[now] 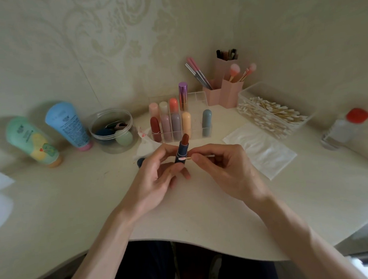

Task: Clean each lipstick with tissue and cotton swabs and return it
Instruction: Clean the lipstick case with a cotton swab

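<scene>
Lipstick (182, 150): dark blue case, brown-red bullet turned out. It is held almost upright over the middle of the desk (205, 213), somewhat toward the far edge.
Left hand (157, 173): thumb and fingers curl round the lower part of the case and hold it.
Right hand (223, 169): thumb and forefinger pinch a cotton swab (186, 158) near its middle; the other fingers are loosely bent.
Swab position: it lies level, and its pinkish tip touches the collar of the case, just below the bullet.
Cap (140, 162): a dark blue piece, probably the cap, lies on the desk just behind the left hand.
Used tissue (145, 142): crumpled, with red marks, between the cap and the organizer (195, 99).
Organizer contents: clear, with compartments, at the far edge; several capped lipsticks stand in it, and some compartments are free.
Swab box (249, 92): clear and full, toward the far right corner.
Handling: I judge the case light, stiff and smooth, so it may turn in the fingers. The bullet is soft and smears or breaks easily, so it is better to hold only the case and press the swab gently.
</scene>
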`<state>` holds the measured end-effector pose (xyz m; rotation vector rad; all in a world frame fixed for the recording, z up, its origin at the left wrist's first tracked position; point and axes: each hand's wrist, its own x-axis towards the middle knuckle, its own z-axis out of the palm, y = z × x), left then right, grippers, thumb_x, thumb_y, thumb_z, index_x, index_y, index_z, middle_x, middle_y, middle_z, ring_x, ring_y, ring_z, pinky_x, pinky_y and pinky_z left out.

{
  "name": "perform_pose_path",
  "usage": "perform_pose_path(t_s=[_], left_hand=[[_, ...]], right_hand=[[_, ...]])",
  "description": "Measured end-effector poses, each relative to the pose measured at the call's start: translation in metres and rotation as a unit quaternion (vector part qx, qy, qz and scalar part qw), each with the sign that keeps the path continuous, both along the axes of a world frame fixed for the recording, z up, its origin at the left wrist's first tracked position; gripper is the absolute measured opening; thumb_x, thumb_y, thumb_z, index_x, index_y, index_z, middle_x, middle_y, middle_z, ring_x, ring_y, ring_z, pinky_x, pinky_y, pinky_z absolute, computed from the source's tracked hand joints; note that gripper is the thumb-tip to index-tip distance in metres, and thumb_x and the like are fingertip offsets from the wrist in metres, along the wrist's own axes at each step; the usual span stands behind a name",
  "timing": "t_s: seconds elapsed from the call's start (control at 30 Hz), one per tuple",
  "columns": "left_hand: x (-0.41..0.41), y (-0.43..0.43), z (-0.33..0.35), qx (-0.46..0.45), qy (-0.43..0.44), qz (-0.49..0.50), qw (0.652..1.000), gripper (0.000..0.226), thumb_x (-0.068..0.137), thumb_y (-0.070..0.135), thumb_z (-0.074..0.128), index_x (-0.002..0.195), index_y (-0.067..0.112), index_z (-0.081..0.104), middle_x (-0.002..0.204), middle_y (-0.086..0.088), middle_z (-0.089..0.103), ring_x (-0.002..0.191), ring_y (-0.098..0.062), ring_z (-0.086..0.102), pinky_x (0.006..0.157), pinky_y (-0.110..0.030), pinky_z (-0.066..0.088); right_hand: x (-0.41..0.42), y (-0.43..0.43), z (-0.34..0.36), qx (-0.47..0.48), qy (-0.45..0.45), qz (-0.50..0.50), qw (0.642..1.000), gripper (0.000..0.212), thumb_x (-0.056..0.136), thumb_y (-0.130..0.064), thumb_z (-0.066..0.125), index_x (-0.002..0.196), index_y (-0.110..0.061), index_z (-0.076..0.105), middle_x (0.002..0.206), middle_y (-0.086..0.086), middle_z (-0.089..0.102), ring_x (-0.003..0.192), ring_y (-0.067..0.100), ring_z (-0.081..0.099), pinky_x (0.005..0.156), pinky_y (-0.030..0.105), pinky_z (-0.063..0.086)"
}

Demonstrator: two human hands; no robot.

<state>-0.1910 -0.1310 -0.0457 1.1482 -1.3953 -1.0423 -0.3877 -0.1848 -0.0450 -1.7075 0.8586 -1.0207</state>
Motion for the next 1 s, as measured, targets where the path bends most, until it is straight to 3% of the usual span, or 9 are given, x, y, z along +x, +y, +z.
perform_pose_path(t_s=[0.07, 0.2, 0.3, 0.43, 0.57, 0.63, 0.7, 0.9, 1.0], left_hand=[[0.0011, -0.0002, -0.0008, 0.002, -0.015, -0.004, 1.0, 0.021, 0.104, 0.002, 0.055, 0.119, 0.014, 0.064, 0.087, -0.008, 0.071, 0.071, -0.014, 0.062, 0.061, -0.028, 0.044], [0.0015, -0.0016, -0.0025, 0.015, 0.007, 0.003, 1.0, 0.032, 0.092, -0.003, 0.071, 0.121, 0.011, 0.066, 0.1, -0.007, 0.07, 0.084, -0.013, 0.07, 0.082, -0.021, 0.054], [0.0003, -0.0014, -0.0008, 0.026, 0.027, 0.025, 0.999, 0.025, 0.092, -0.001, 0.071, 0.114, 0.009, 0.068, 0.093, -0.004, 0.07, 0.071, -0.018, 0.07, 0.066, -0.015, 0.049], [0.0008, -0.0025, -0.0009, -0.002, 0.026, 0.044, 0.999, 0.024, 0.091, -0.004, 0.07, 0.113, 0.006, 0.072, 0.12, -0.002, 0.061, 0.068, -0.025, 0.069, 0.049, -0.03, 0.045], [0.0, -0.0009, 0.0011, -0.005, 0.015, 0.028, 0.999, 0.033, 0.094, -0.01, 0.064, 0.12, 0.009, 0.072, 0.099, -0.002, 0.068, 0.066, -0.024, 0.067, 0.058, -0.029, 0.052], [-0.0009, -0.0004, 0.0026, 0.002, 0.031, 0.041, 0.999, 0.033, 0.093, -0.011, 0.065, 0.12, 0.008, 0.069, 0.101, -0.007, 0.073, 0.065, -0.028, 0.071, 0.061, -0.03, 0.056], [-0.0009, 0.0001, 0.0022, 0.005, 0.052, 0.053, 0.997, 0.025, 0.093, -0.01, 0.066, 0.112, 0.007, 0.066, 0.106, -0.012, 0.075, 0.069, -0.035, 0.074, 0.064, -0.034, 0.059], [-0.0005, -0.0001, 0.0028, 0.012, 0.026, 0.051, 0.998, 0.03, 0.08, 0.013, 0.082, 0.106, 0.017, 0.066, 0.106, -0.004, 0.075, 0.074, -0.024, 0.069, 0.069, -0.03, 0.056], [0.0001, -0.003, 0.0002, 0.012, 0.028, 0.06, 0.998, 0.024, 0.084, 0.006, 0.08, 0.102, 0.017, 0.068, 0.098, -0.001, 0.076, 0.064, -0.021, 0.062, 0.066, -0.027, 0.051]], right_hand=[[0.0003, 0.001, 0.0001, -0.004, -0.005, -0.003, 1.0, 0.015, 0.099, -0.01, 0.071, 0.109, -0.012, 0.082, 0.097, -0.007, 0.081, 0.078, 0.002, 0.069, 0.072, 0.015, 0.048], [0.0021, 0.0022, -0.0006, -0.02, -0.003, -0.009, 1.0, 0.015, 0.098, -0.011, 0.072, 0.109, -0.01, 0.082, 0.096, -0.008, 0.081, 0.075, 0.0, 0.067, 0.07, 0.014, 0.047], [0.0021, 0.0022, -0.0014, -0.03, 0.004, -0.002, 1.0, 0.014, 0.098, -0.011, 0.072, 0.108, -0.01, 0.082, 0.096, -0.007, 0.08, 0.075, 0.002, 0.065, 0.07, 0.016, 0.047], [0.0013, 0.0035, -0.0007, -0.036, -0.002, 0.002, 0.999, 0.015, 0.099, -0.009, 0.071, 0.109, -0.008, 0.082, 0.096, -0.005, 0.08, 0.073, 0.001, 0.063, 0.068, 0.015, 0.044], [0.0004, 0.0032, 0.0, -0.039, 0.001, -0.005, 0.999, 0.015, 0.099, -0.009, 0.071, 0.109, -0.01, 0.082, 0.101, -0.009, 0.08, 0.078, 0.009, 0.069, 0.07, 0.025, 0.051], [0.0003, 0.0021, -0.0006, -0.044, 0.01, -0.013, 0.999, 0.015, 0.1, -0.012, 0.07, 0.109, -0.011, 0.081, 0.101, -0.008, 0.08, 0.083, 0.02, 0.072, 0.073, 0.04, 0.055], [0.0008, 0.0021, -0.0009, -0.041, 0.012, -0.017, 0.999, 0.014, 0.1, -0.012, 0.07, 0.109, -0.011, 0.081, 0.1, -0.006, 0.08, 0.085, 0.025, 0.073, 0.076, 0.046, 0.056], [0.001, 0.0027, -0.0015, -0.042, 0.01, -0.014, 0.999, 0.014, 0.099, -0.012, 0.071, 0.108, -0.011, 0.082, 0.097, -0.005, 0.08, 0.08, 0.023, 0.07, 0.072, 0.041, 0.054], [0.0018, 0.0039, -0.0018, -0.062, 0.024, -0.002, 0.998, 0.014, 0.099, -0.011, 0.071, 0.108, -0.012, 0.082, 0.088, 0.001, 0.076, 0.07, 0.023, 0.06, 0.064, 0.036, 0.046]])
